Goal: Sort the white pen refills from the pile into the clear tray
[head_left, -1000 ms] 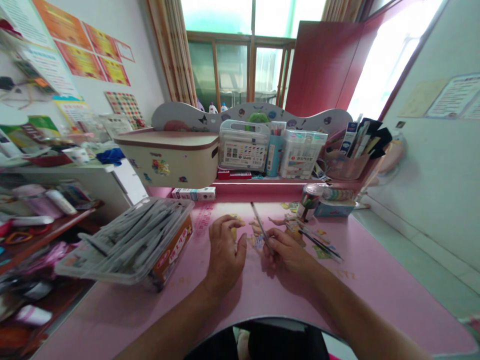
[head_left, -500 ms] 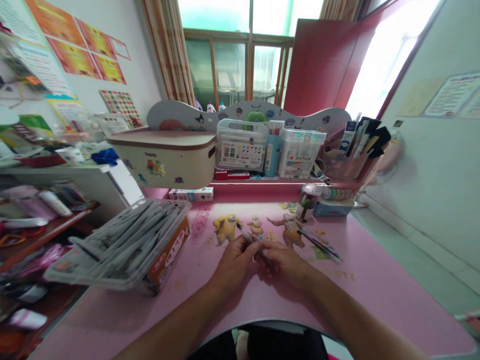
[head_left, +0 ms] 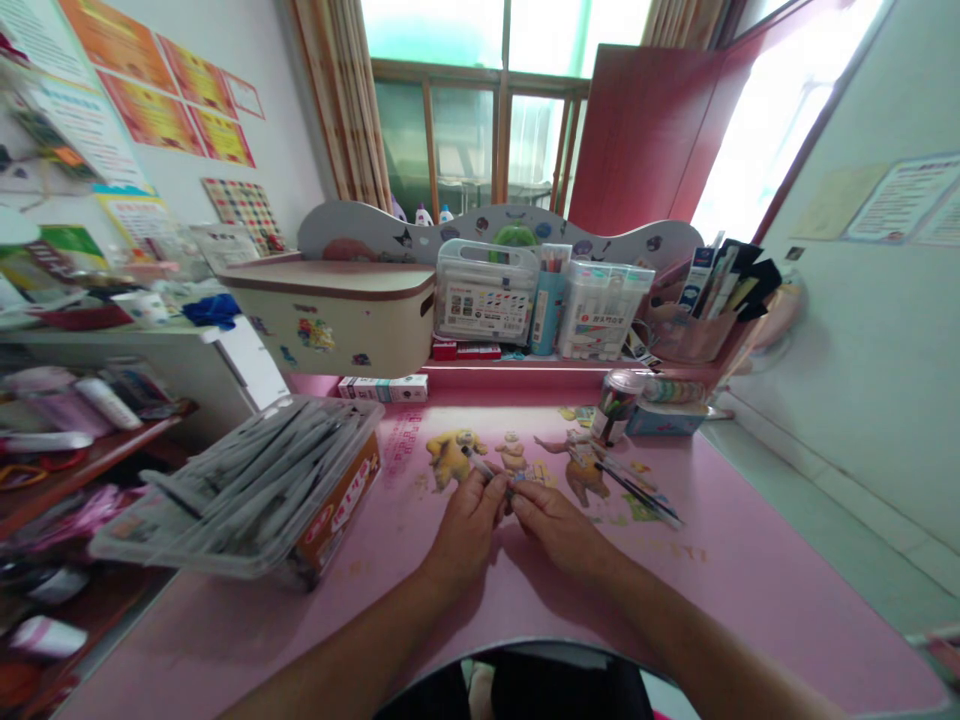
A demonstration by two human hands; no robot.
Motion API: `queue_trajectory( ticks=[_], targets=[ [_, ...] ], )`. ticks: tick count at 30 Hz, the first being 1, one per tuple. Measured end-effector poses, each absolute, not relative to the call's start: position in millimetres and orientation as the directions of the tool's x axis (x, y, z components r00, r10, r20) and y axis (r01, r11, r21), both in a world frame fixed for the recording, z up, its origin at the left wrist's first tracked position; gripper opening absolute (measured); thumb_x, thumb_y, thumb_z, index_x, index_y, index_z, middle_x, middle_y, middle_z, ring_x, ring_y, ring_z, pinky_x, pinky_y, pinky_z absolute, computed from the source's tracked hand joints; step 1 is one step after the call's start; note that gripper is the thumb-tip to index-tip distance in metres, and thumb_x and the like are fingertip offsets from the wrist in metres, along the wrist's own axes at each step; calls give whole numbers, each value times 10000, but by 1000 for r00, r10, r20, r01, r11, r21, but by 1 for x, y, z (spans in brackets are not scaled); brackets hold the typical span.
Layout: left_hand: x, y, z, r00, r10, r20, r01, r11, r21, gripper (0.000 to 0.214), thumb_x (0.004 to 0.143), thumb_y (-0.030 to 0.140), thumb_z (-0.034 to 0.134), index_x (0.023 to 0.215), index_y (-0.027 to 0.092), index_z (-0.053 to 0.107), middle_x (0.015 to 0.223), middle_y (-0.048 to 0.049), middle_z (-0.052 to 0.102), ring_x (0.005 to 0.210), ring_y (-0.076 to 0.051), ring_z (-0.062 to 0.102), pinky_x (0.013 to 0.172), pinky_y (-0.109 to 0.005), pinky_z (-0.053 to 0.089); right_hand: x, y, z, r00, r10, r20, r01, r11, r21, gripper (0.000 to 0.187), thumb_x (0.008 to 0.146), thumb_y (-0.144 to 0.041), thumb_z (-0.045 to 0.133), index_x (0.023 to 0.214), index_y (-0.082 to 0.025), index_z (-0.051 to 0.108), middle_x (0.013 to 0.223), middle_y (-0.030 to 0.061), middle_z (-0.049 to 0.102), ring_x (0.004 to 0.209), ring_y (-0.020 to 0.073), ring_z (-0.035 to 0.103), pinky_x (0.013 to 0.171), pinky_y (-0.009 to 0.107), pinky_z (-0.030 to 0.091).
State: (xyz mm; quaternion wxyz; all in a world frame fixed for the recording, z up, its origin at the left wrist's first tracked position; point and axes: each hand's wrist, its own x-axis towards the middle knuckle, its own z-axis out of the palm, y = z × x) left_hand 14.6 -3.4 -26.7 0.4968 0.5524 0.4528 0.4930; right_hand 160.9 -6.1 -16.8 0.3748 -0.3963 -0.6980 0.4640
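Our left hand [head_left: 468, 513] is clamped on a slim, clear, dark-tipped pen [head_left: 478, 463], we can't tell our right hand's [head_left: 559, 522] grip, so a lopsided tug could fling it.

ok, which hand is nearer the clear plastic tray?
Left. The left hand is right of the tray, not touching it; the right hand is farther right, past the left.

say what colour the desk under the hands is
The desk is pink, with cartoon figures printed on it; head view.
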Motion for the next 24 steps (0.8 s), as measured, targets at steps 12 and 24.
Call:
queue_trajectory(
  ticks=[12, 24],
  targets=[
    [4, -3, -11, 168, 986, 18, -86, -4, 996, 316, 892, 485, 521, 772, 199, 582, 739, -6, 566, 620, -136, 548, 553, -248, 482, 178, 6, -26, -194, 981, 3, 130, 29, -991, 350, 900, -525, 504, 955, -202, 628, 551, -49, 448, 457, 114, 405, 433, 229, 330],
    [-4, 0, -6, 516, 848, 122, 485, -407, 774, 196, 844, 261, 532, 880, 194, 712, 827, -47, 717, 754, -203, 618, 688, -275, 399, 185, 7, -12, -160, 981, 109, 408, 166, -898, 417, 921, -474, 426, 603, -206, 451, 578, -29, 415, 584, 135, 421, 560, 254, 345]
  ],
)
